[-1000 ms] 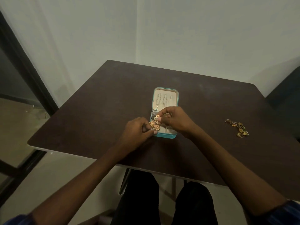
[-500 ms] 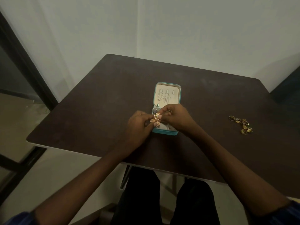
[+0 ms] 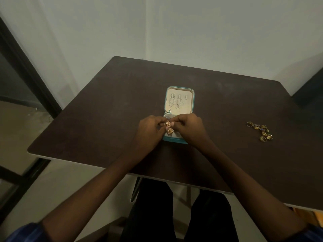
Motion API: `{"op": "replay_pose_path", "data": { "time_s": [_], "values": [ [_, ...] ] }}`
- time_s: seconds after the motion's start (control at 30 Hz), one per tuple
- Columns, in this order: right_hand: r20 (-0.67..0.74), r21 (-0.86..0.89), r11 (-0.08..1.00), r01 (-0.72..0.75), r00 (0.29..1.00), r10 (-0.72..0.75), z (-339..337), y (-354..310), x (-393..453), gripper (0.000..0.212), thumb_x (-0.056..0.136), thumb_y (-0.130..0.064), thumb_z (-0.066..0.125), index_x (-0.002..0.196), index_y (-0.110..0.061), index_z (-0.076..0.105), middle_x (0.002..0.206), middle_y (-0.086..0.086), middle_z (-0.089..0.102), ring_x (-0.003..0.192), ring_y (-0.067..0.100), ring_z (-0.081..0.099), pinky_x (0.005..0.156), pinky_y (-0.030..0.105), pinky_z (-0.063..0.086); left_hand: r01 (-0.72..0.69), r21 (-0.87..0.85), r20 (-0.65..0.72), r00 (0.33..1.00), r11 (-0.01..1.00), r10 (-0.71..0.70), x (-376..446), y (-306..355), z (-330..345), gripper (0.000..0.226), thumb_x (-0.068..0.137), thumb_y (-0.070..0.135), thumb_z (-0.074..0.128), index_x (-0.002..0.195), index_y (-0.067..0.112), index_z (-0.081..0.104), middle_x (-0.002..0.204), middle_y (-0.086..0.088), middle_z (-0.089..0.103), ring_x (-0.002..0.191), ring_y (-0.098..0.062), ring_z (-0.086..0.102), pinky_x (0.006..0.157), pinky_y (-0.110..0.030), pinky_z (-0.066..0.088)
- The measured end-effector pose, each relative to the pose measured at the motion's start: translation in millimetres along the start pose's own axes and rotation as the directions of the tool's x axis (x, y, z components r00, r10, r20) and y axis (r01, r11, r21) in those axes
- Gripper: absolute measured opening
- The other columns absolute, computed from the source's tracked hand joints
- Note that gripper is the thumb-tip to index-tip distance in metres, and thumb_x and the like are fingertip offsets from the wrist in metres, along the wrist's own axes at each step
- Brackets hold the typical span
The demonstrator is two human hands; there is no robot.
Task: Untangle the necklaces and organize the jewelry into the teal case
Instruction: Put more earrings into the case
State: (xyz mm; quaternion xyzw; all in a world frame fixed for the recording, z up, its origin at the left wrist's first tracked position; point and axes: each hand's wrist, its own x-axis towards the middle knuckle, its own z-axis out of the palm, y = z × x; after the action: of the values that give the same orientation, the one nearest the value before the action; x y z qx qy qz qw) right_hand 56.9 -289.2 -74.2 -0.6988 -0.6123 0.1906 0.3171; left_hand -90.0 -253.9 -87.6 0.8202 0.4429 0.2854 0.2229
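We are now dangling one gold earring (image 3: 169, 131) below the other (image 3: 167, 123), where they hung together before, our left hand (image 3: 150, 131) and right hand (image 3: 189, 127) pinching closer over the teal case (image 3: 178, 103).

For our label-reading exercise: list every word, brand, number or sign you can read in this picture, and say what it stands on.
None can be read.
Teal case: no lettering shows on its rim or cream lining.
Gold earring held between the left hand and the right hand: patterned, no text.
Loose gold jewelry on the table: too small to tell.
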Motion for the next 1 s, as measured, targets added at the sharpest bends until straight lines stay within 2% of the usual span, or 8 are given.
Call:
{"op": "replay_pose_path", "data": {
  "time_s": [0.07,0.23,0.3,0.4,0.57,0.67,0.9,1.0],
  "values": [
    [-0.021,-0.016,1.000,0.003,1.000,-0.004,0.1,0.0,-2.1,0.017,0.087,-0.016,0.060,0.098,-0.011,0.072,0.103,0.003,0.071,0.085,0.002,0.053,0.058,-0.004,0.033,0.001,0.022,0.001,1.000,1.000,-0.001,0.6,-0.8,1.1,0.031,0.090,0.022,0.060,0.120,0.013,0.063,0.110,-0.011,0.065,0.093,-0.016,0.058,0.073,-0.013,0.038],
    [-0.049,-0.034,0.992,0.125,0.991,-0.126,5.0,1.9,-15.6,0.011,0.079,-0.012,0.070,0.089,-0.010,0.067,0.087,-0.003,0.067,0.073,-0.001,0.054,0.063,0.000,0.036,-0.031,0.033,0.049,0.998,0.999,0.030,2.3,-0.1,-1.3,0.023,0.091,0.017,0.055,0.105,0.012,0.072,0.089,-0.009,0.071,0.075,-0.014,0.060,0.058,-0.012,0.035],
    [-0.036,-0.048,0.984,0.173,0.984,-0.175,8.2,3.3,-18.8,0.013,0.076,-0.010,0.072,0.089,-0.011,0.068,0.086,0.000,0.069,0.075,0.008,0.059,0.066,0.009,0.040,0.017,-0.010,0.082,0.996,1.000,-0.016,3.1,1.0,-2.0,0.022,0.091,0.017,0.054,0.102,0.012,0.073,0.086,-0.006,0.072,0.073,-0.013,0.062,0.059,-0.012,0.041],
    [-0.071,-0.104,0.981,0.161,0.983,-0.169,11.8,2.8,-18.1,0.009,0.079,-0.009,0.066,0.088,-0.010,0.070,0.086,0.006,0.070,0.079,0.019,0.062,0.066,0.025,0.042,0.102,-0.035,0.062,0.993,0.994,-0.100,4.7,0.7,-2.4,0.017,0.088,0.017,0.059,0.091,0.012,0.075,0.080,-0.004,0.071,0.065,-0.007,0.055,0.051,-0.008,0.035],
    [-0.089,-0.189,0.978,0.085,0.991,-0.104,15.3,0.8,-17.5,0.017,0.085,-0.014,0.058,0.091,-0.009,0.073,0.091,0.007,0.072,0.083,0.019,0.062,0.064,0.022,0.039,0.211,-0.023,0.058,0.976,0.977,-0.209,9.5,-0.3,-0.6,0.015,0.085,0.018,0.059,0.076,0.011,0.069,0.074,-0.001,0.067,0.072,-0.014,0.062,0.053,-0.015,0.039],
    [-0.113,-0.205,0.971,0.123,0.982,-0.148,20.8,-1.7,-21.6,0.020,0.087,-0.020,0.058,0.089,-0.010,0.075,0.083,0.009,0.072,0.076,0.022,0.062,0.064,0.030,0.046,0.260,-0.057,0.083,0.963,0.964,-0.255,12.2,-3.0,4.0,0.005,0.082,0.019,0.061,0.079,0.015,0.063,0.080,-0.002,0.066,0.072,-0.013,0.060,0.055,-0.016,0.039],
    [-0.106,-0.397,0.902,0.172,0.967,-0.231,20.3,0.8,-27.9,0.024,0.090,-0.030,0.056,0.103,-0.018,0.073,0.097,0.007,0.066,0.089,0.022,0.055,0.064,0.026,0.032,0.322,-0.178,0.130,0.944,0.930,-0.302,15.6,-5.3,4.1,0.010,0.081,0.015,0.066,0.082,0.018,0.057,0.076,0.005,0.058,0.072,-0.010,0.055,0.055,-0.017,0.039],
    [-0.103,-0.421,0.890,0.176,0.965,-0.239,19.1,-0.8,-28.2,0.028,0.091,-0.034,0.054,0.105,-0.018,0.072,0.097,0.008,0.067,0.088,0.023,0.055,0.064,0.027,0.034,0.333,-0.231,0.158,0.940,0.914,-0.302,14.7,-5.1,5.1,0.011,0.083,0.024,0.067,0.084,0.017,0.058,0.079,0.003,0.061,0.071,-0.008,0.055,0.055,-0.018,0.038]
  ]
}}
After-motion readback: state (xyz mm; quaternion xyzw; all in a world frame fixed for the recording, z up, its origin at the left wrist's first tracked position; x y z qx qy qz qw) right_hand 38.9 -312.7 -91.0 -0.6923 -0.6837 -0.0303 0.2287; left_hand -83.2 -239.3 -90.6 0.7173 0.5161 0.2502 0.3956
